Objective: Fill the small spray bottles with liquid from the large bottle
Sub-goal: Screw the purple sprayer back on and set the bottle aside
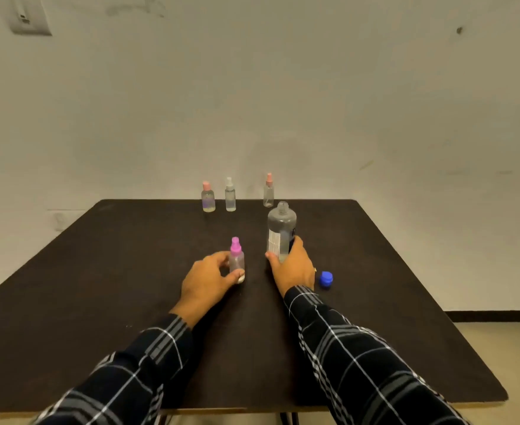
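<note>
Large bottle [281, 223]: a white label [273, 244] of fine print on the side facing me, too blurred for me to read.
Readable text: none that I can make out.

L hand [205, 280] & R hand [292, 268] reach fwd, fingers curled gripping.

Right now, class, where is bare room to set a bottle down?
Bare: table left of the left hand, and right of the blue cap. Crowded: between it and the right hand, and along the back row of spray bottles.
</note>
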